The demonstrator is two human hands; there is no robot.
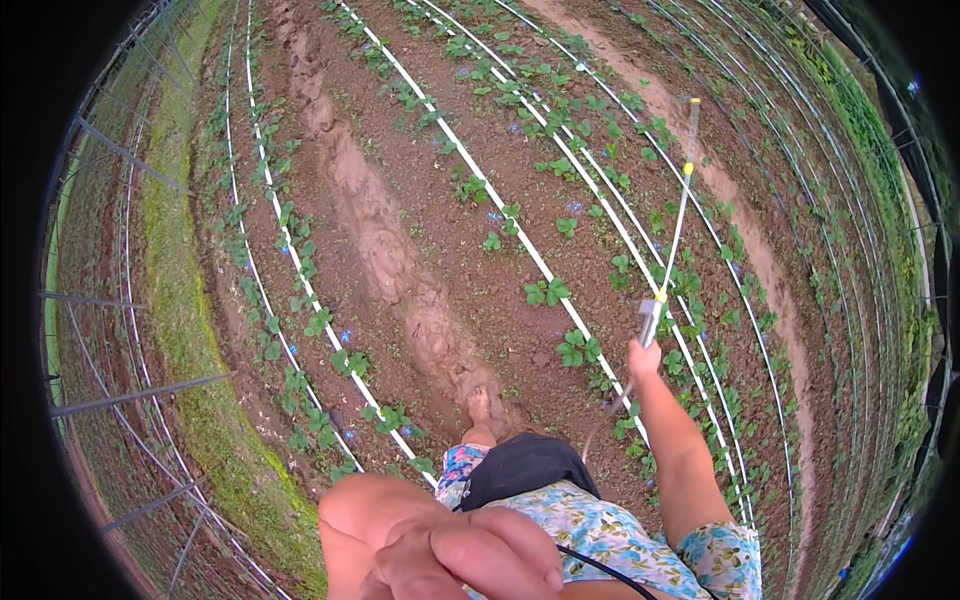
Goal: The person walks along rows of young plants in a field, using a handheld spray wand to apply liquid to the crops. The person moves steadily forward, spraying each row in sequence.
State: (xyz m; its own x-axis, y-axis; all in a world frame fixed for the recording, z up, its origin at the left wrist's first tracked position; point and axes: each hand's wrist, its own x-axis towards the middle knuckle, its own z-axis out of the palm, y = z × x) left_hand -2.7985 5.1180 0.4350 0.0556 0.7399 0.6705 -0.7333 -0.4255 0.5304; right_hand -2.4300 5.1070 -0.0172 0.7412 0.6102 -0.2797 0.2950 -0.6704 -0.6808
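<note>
My right hand, arm stretched forward, grips the grey handle of a sprayer wand. Its long pale tube has yellow fittings and points away over the rows, reaching the bare path on the right. A thin hose trails down from below the handle. Close to the camera, my left hand is bent in front of my chest with its fingers curled; whether it holds anything is hidden. A black cord runs out beside it across the floral shirt.
Low strawberry-like plants grow beside white drip lines on brown soil. My bare foot is on a muddy furrow. A grassy strip and metal poles lie left; dark netting stands right.
</note>
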